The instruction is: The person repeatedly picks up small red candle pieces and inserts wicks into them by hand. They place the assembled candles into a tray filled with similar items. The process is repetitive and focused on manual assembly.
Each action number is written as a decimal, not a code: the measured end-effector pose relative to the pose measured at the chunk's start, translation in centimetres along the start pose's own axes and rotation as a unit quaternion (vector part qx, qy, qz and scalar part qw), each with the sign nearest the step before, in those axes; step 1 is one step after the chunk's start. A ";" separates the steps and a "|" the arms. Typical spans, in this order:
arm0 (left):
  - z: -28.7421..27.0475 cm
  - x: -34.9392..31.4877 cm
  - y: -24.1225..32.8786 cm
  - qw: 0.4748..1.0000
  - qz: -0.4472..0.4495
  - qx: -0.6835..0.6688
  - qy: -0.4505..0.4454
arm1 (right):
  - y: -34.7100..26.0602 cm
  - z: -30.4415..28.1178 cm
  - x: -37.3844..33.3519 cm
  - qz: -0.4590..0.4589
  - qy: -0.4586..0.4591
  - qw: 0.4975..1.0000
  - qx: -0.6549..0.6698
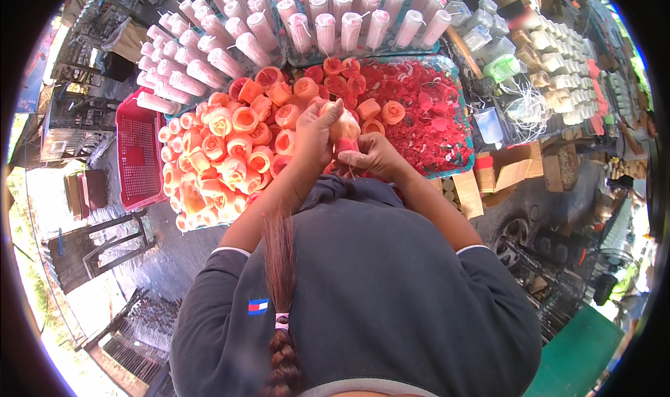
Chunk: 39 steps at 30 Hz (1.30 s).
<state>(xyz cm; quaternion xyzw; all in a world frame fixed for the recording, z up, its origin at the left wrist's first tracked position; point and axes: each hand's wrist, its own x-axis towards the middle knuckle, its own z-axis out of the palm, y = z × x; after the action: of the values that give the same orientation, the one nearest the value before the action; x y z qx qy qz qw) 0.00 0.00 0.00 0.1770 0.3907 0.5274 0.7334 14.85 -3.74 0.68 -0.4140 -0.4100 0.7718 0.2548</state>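
Observation:
Between my two hands, in front of my chest, is a pale peach wax piece point(345, 126) with a red lower band. My left hand point(316, 133) grips its upper left side, thumb pressed against it. From the right, my right hand point(375, 158) pinches around the red lower end; some of its fingertips are hidden. Below and left of the hands lies a heap of peach-orange rose-shaped wax cups point(227, 170), several with hollow openings. Right of the hands, a few more rose cups point(392, 112) rest on red wax scraps point(436, 132) in a blue-green tray point(466, 142).
Rows of pale pink pillar candles point(324, 33) with white wicks stand along the back. A red plastic basket point(139, 146) is at the left. To the right are clear plastic containers point(478, 38), white strings point(525, 111), rows of pale moulded pieces point(558, 62) and a cardboard box point(504, 172).

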 end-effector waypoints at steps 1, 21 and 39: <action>-0.4 0.0 -0.1 0.999 -0.032 -0.019 0.009 | 0.6 0.0 0.2 -0.017 0.000 1.000 -0.014; -0.7 -0.8 -0.2 0.917 0.096 0.376 -0.090 | 0.0 -1.1 0.7 0.054 0.119 0.979 -0.157; -0.1 -0.8 1.2 0.990 -0.105 -0.063 -0.067 | -0.7 0.6 -0.2 0.011 0.013 1.000 0.010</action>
<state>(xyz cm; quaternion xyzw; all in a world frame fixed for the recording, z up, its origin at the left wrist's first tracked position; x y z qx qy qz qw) -0.93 -0.25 1.06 0.1234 0.3230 0.4581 0.8189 14.45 -3.76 1.51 -0.4259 -0.3945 0.7730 0.2557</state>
